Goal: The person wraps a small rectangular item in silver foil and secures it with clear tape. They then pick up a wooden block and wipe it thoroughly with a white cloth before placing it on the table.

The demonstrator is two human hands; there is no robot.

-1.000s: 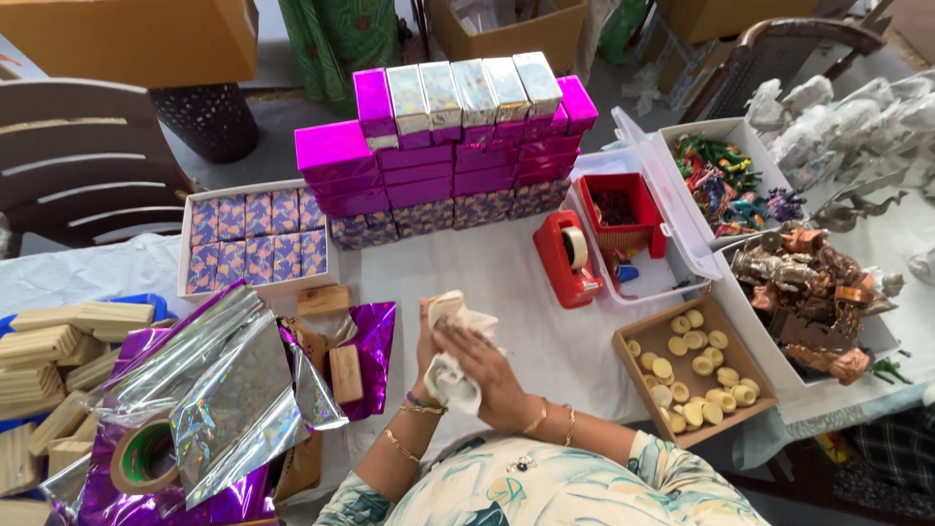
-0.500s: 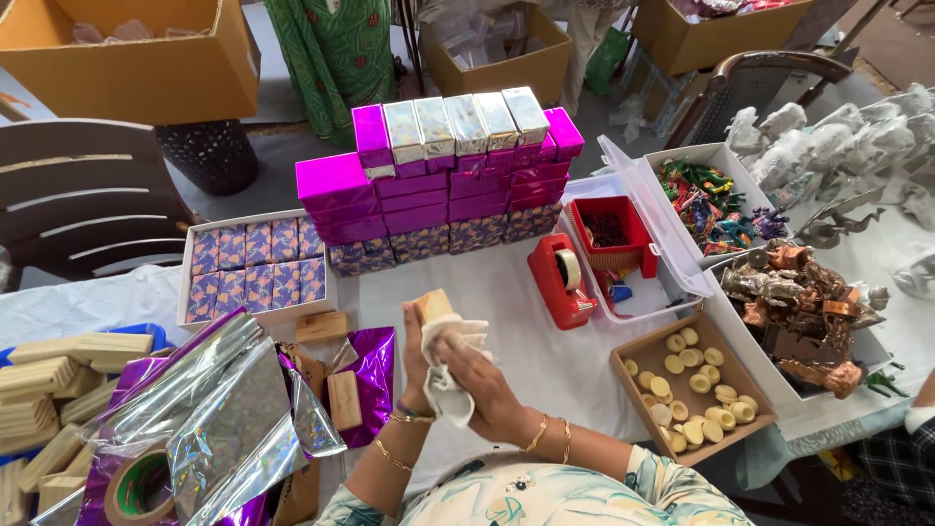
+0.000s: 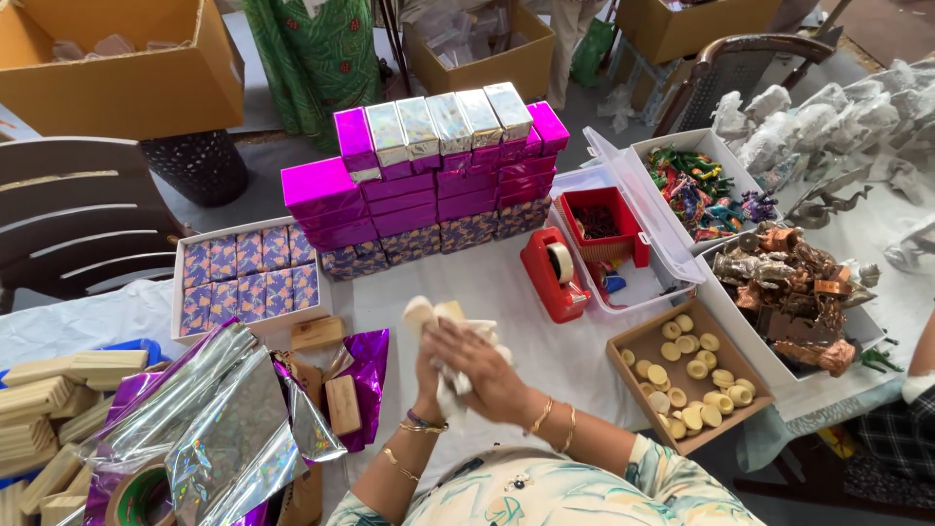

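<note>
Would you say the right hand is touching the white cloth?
Touching. The head view shows the right hand pressed over the white cloth, which is bunched between it and the left hand.

Dark slatted chair [image 3: 68, 229] left, grey floor [image 3: 258, 107], cardboard boxes [image 3: 117, 68] behind.

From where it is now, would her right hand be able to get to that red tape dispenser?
Probably yes. The right hand is wrapped with the left hand around a white cloth, so it is busy, but the red tape dispenser stands close by, up and to its right, with only bare white table between them.
</note>
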